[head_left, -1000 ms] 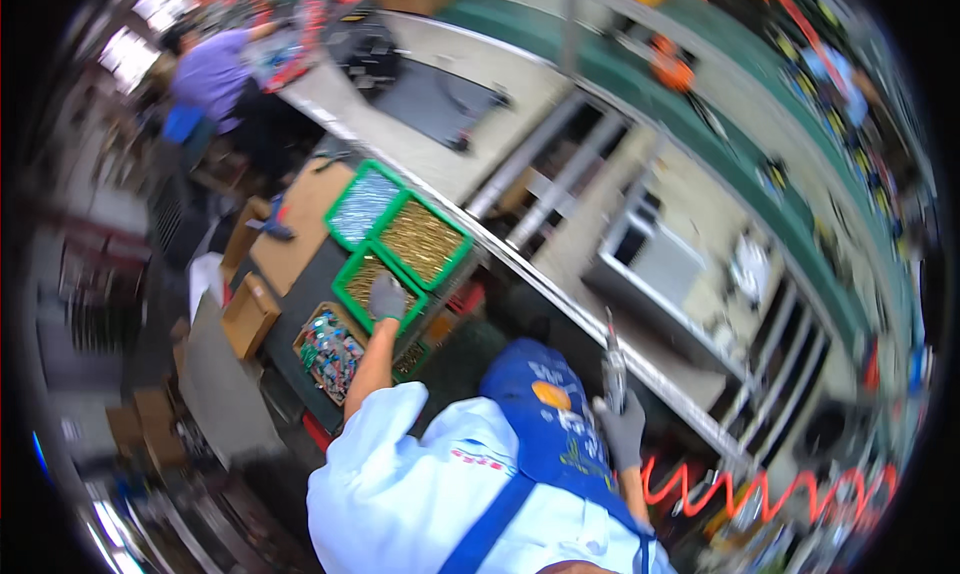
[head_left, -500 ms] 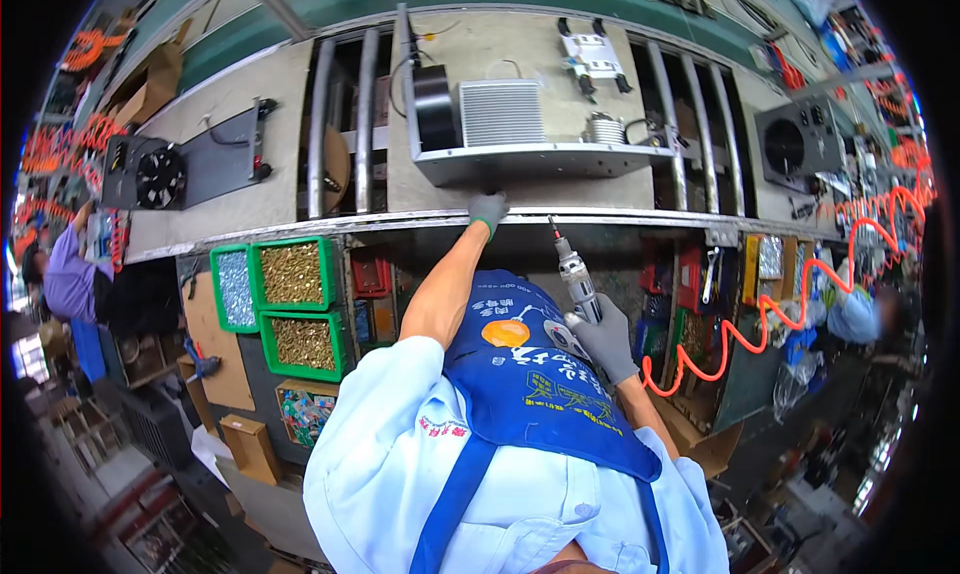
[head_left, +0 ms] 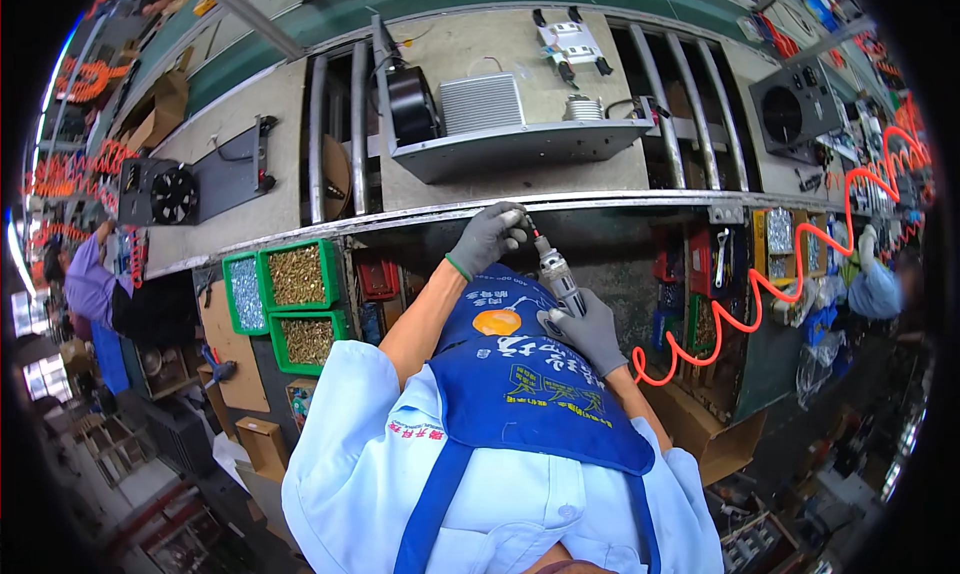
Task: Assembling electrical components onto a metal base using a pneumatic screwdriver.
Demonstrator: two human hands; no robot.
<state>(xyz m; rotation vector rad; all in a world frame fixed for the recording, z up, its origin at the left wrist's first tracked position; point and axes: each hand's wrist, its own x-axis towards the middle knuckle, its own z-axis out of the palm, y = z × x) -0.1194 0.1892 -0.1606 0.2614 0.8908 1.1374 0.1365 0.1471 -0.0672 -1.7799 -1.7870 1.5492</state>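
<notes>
Gripped in my gloved right hand is a silver air screwdriver, its bit pointing up and away toward the bench edge. My gloved left hand is right beside the bit tip, its fingers pinched together. What they hold, if anything, is too small to make out. Beyond both hands, a grey metal chassis lies on the bench. It carries a black round fan housing, a finned metal block and a small silver coil. Neither hand touches the chassis.
Green bins hold brass-coloured screws and silver ones at left. A coiled orange air hose runs at right. Metal rollers flank the chassis board. Similar units with fans sit further along; a white bracket lies behind. Other people work at both sides.
My left hand has come off the bench edge by the chassis and moved back to the screwdriver's bit. The screwdriver has shifted slightly left in my right hand.
</notes>
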